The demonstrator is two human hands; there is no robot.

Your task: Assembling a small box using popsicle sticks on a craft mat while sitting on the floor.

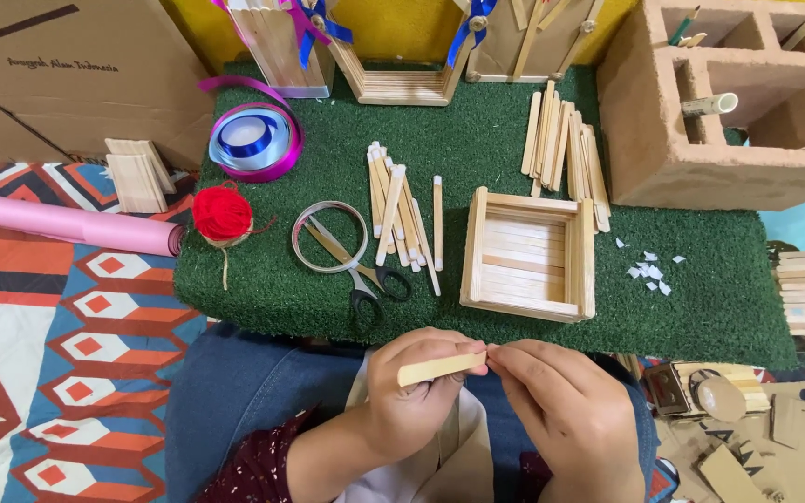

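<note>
Both hands meet low in the view, over the person's lap: the left hand [416, 391] is curled around a flat wooden craft stick [440, 368], pinching it between thumb and fingers so that it lies almost level, and the right hand [566, 405] has its fingertips pressed together on the stick's right end. Just beyond the hands lies a mat of green artificial grass [701, 298]. On it, straight ahead of the hands, sits an open square box of craft sticks [528, 256], and to its left a loose bundle of sticks with white ends [398, 214]. A pair of black-handled scissors [356, 265] lies across a thin metal ring [328, 235], with a ball of red yarn [222, 212] further left and a spool of blue and purple ribbon [253, 138] behind it. More plain sticks [561, 149] are heaped near a brown hollow block [701, 112] at the far right. A pink paper roll [58, 222] rests on the patterned floor mat [76, 373] to the left, beside a cardboard box [58, 65].
</note>
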